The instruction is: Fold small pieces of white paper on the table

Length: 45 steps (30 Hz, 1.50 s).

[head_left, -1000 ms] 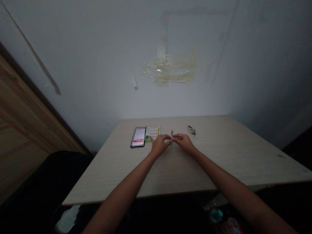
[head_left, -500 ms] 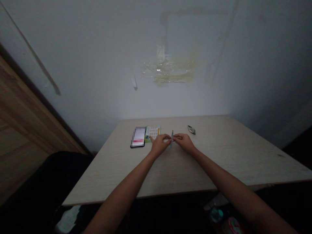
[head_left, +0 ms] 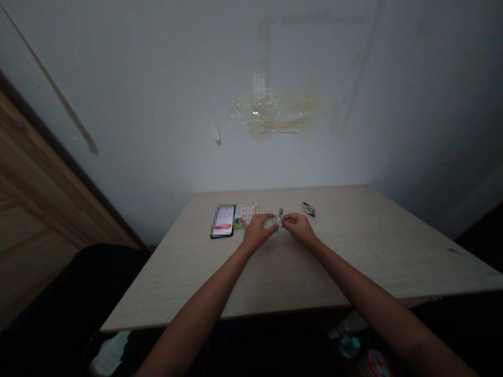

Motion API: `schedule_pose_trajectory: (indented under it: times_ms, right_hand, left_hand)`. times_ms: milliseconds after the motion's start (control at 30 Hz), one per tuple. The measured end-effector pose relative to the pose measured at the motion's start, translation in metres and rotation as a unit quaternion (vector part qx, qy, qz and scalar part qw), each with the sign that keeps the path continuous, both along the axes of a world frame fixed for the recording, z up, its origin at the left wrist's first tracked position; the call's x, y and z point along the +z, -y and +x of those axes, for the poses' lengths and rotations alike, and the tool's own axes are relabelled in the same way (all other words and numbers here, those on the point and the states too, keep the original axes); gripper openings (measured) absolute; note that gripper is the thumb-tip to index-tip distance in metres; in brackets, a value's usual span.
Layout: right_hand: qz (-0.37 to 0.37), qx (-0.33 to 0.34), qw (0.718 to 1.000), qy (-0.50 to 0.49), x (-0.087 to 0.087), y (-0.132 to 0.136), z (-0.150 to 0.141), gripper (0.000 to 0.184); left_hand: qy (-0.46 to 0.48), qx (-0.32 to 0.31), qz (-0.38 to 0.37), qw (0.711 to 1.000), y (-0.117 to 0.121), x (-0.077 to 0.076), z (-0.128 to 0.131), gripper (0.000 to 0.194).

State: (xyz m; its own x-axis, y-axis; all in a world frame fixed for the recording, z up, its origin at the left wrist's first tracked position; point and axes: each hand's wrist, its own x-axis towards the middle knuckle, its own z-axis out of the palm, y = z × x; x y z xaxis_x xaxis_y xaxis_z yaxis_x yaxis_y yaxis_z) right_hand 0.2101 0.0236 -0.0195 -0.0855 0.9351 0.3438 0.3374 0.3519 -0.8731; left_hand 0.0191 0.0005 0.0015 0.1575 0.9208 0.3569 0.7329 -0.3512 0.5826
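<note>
Between my two hands, above the middle of the table, is a small piece of printed paper (head_left: 280, 220), pale with green and yellow patches. My left hand (head_left: 257, 230) pinches its left side with thumb and fingers. On the other side, the fingertips of my right hand (head_left: 301, 226) grip its right edge. The paper looks folded or creased, and the fingers partly cover it. Just left of my left hand lies a printed card or leaflet (head_left: 247, 210) with rows of small pink and white blocks. Beside that, a phone (head_left: 222, 222) lies with its screen lit and blurred.
A small folded printed paper (head_left: 308, 209) rests beyond my right hand. The pale wooden table (head_left: 176, 283) meets a wall (head_left: 157, 104) bearing old tape (head_left: 281, 124). Below the front edge, at right, a bottle with a teal cap (head_left: 349, 344) shows dimly.
The paper between my hands has turned from nearly edge-on to show more of its face. My right hand has shifted slightly right; my left stays nearly in place.
</note>
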Motion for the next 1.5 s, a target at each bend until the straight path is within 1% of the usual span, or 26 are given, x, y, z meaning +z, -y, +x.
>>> schedule_pose_trajectory:
  times_ms: [100, 200, 367, 500, 633, 833, 967, 1167, 1300, 1500]
  right_hand:
    - [-0.008, 0.008, 1.000, -0.026, -0.003, -0.003, 0.004, 0.023]
    - [-0.030, 0.018, 0.997, -0.065, -0.006, -0.006, 0.006, 0.028]
    - [-0.067, 0.036, 0.992, -0.104, -0.009, -0.008, 0.006, 0.032]
    - [-0.071, 0.044, 0.992, -0.093, -0.006, -0.005, 0.005, 0.031]
    - [-0.062, 0.047, 0.994, -0.079, -0.003, -0.002, 0.005, 0.029]
    - [-0.070, 0.054, 0.992, -0.087, -0.007, -0.003, 0.003, 0.029]
    - [-0.070, 0.051, 0.993, -0.086, -0.007, -0.003, 0.002, 0.030]
    - [-0.075, 0.059, 0.993, -0.067, -0.003, 0.000, 0.003, 0.031]
    - [-0.065, 0.057, 0.995, -0.045, -0.002, 0.001, 0.003, 0.029]
    - [-0.064, 0.053, 0.996, -0.044, 0.000, 0.003, 0.003, 0.032]
  left_hand:
    - [-0.007, -0.012, 0.000, 1.000, -0.001, 0.002, -0.003, 0.035]
    - [-0.016, -0.009, 0.004, 1.000, -0.002, 0.003, -0.006, 0.032]
    - [-0.022, -0.004, 0.049, 0.999, -0.001, 0.003, -0.008, 0.023]
    - [-0.022, -0.010, 0.065, 0.998, -0.001, 0.003, -0.007, 0.014]
    - [-0.020, -0.007, 0.062, 0.998, -0.002, 0.004, -0.007, 0.011]
    - [0.002, -0.009, 0.064, 0.998, -0.004, 0.001, -0.006, 0.008]
    - [0.018, -0.009, 0.060, 0.998, -0.005, -0.001, -0.006, 0.008]
    - [0.035, -0.005, 0.049, 0.998, -0.006, -0.002, -0.007, 0.008]
    - [0.049, -0.001, 0.032, 0.998, -0.006, 0.000, -0.006, 0.009]
    - [0.079, -0.002, 0.037, 0.996, -0.006, 0.001, -0.006, 0.012]
